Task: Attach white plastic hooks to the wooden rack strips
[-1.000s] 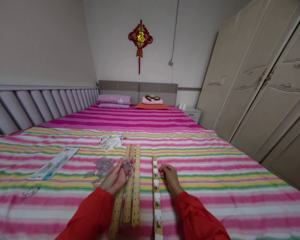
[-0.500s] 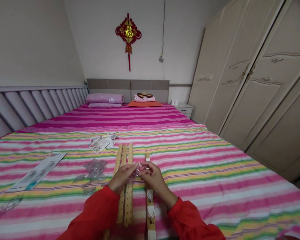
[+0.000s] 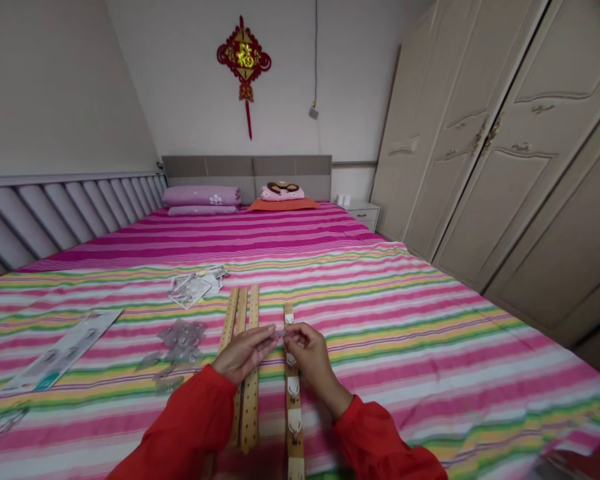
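Observation:
My left hand [image 3: 245,353] and my right hand [image 3: 307,353] meet fingertip to fingertip above a wooden strip [image 3: 294,400] with white-backed metal hooks [image 3: 294,421] along it. A small clear plastic piece [image 3: 279,333] is pinched between them; its exact kind is too small to make out. The right thumb and forefinger close on it, while the left fingers are fairly straight, with thumb and fingertips at its other end. Under my left hand lie perforated wooden strips [image 3: 251,407], side by side and partly covered by the hand and red sleeve.
Left of the strips is a pile of small clear packets [image 3: 183,341]. Beyond it lie opened clear wrappers [image 3: 197,287]. A long hook package [image 3: 63,350] and a thin wire-like bundle [image 3: 5,423] rest further left on the striped bedsheet [image 3: 405,347].
The view has shifted slightly, sliding the scene leftward. The left fingers have straightened, and the clear piece between the hands shows less. More hooks on the strip are visible below the right hand.

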A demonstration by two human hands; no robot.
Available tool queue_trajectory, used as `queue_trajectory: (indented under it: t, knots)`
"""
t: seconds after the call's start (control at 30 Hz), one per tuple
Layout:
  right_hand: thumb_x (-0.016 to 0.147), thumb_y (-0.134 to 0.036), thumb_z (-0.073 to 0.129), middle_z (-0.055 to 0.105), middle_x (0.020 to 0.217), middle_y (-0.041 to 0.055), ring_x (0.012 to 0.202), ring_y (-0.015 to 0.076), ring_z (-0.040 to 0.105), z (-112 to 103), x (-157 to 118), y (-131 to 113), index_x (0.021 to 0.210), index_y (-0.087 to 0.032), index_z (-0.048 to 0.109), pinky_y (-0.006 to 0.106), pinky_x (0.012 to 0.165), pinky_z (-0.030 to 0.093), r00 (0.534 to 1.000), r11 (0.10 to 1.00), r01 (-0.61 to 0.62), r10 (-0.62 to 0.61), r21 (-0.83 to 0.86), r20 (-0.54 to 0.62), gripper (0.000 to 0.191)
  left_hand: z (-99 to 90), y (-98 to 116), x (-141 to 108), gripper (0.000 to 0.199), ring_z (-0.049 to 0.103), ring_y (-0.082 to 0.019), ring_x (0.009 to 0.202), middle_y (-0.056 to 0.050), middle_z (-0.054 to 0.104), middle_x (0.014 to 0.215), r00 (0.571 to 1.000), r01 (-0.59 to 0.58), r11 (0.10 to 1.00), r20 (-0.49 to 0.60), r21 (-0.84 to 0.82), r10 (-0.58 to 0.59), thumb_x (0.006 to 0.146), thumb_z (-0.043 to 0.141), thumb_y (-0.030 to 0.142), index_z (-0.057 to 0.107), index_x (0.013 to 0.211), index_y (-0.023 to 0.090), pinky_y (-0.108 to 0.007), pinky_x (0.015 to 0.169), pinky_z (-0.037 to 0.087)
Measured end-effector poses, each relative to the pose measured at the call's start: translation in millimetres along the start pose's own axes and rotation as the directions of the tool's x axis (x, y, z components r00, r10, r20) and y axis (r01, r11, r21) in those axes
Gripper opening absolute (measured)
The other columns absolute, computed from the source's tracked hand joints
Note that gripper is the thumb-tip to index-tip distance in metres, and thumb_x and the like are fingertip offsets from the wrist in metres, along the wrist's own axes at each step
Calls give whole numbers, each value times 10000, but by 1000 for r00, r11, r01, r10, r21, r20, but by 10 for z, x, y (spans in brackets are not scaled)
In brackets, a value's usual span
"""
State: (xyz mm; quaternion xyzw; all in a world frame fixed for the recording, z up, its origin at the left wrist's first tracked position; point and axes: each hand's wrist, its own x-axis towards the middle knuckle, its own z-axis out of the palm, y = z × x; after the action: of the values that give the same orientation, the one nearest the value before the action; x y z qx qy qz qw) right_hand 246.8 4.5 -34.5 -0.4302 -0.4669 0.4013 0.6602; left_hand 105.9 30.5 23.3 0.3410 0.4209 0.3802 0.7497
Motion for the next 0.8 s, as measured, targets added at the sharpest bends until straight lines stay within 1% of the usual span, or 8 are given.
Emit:
queue_trajectory:
  t: [0.1, 0.2, 0.3, 0.37, 0.5, 0.63, 0.7, 0.8]
  knots:
    - [701, -182, 636, 656, 764, 20, 685, 151, 608, -20, -16, -11, 829, -200, 691, 246, 607, 492, 991, 986, 121, -127, -114, -51, 141, 14, -78, 84, 115, 666, -98, 764, -69, 716, 794, 998, 0, 992, -58, -125, -7, 745, 651, -1, 698, 715, 100, -150, 782, 532]
    - [718, -177, 628, 663, 835, 31, 729, 157, 617, -44, -22, -17, 876, -210, 712, 257, 646, 502, 988, 977, 153, -156, -148, -8, 182, 15, -126, 156, 167, 657, -75, 675, -38, 695, 719, 992, -19, 986, -127, -168, -3, 745, 635, -36, 672, 675, 112, -126, 702, 537]
    - [715, -189, 633, 679, 850, 32, 740, 161, 626, -68, -12, 15, 895, -210, 718, 266, 665, 509, 995, 993, 93, -89, -74, 48, 201, 16, -114, 190, 169, 641, -54, 621, -12, 677, 670, 985, -58, 986, -170, -154, 31, 740, 642, -39, 659, 679, 118, -103, 632, 521]
    - [696, -201, 657, 681, 830, 28, 724, 159, 625, -75, 1, 49, 881, -207, 720, 260, 648, 508, 997, 998, 55, -53, -42, 56, 196, 20, -92, 199, 154, 641, -53, 630, -15, 681, 674, 985, -69, 988, -167, -135, 46, 744, 644, -30, 662, 692, 114, -105, 634, 519]
    - [662, -264, 727, 678, 740, 17, 649, 147, 612, -63, 46, 89, 830, -192, 710, 252, 603, 500, 1000, 1000, -1, 1, 12, -17, 183, 42, -56, 214, 118, 645, -66, 672, -30, 690, 701, 990, -81, 990, -124, -116, 66, 763, 649, 20, 671, 689, 109, -127, 685, 524]
    - [646, -411, 757, 641, 568, -9, 509, 136, 594, -55, 123, 62, 804, -172, 673, 249, 510, 496, 985, 969, -166, 173, 185, -23, 298, 77, -35, 253, 55, 655, -97, 734, -57, 709, 753, 994, -82, 993, -73, -85, 76, 777, 683, 154, 696, 738, 118, -170, 716, 526]
    - [623, -467, 764, 642, 557, -5, 472, 132, 595, -54, 161, 43, 768, -163, 657, 240, 470, 491, 974, 950, -213, 225, 227, -28, 354, 88, -42, 297, 91, 648, -100, 727, -54, 710, 751, 995, -92, 995, -50, -41, 90, 722, 741, 202, 700, 745, 123, -177, 694, 515]
    - [604, -505, 761, 645, 558, -4, 415, 114, 578, -50, 205, 36, 723, -160, 635, 222, 420, 477, 963, 938, -249, 266, 241, -40, 386, 83, -80, 405, 252, 615, -85, 665, -37, 704, 725, 986, -166, 984, -24, 58, 168, 568, 839, 239, 704, 743, 119, -168, 626, 476]
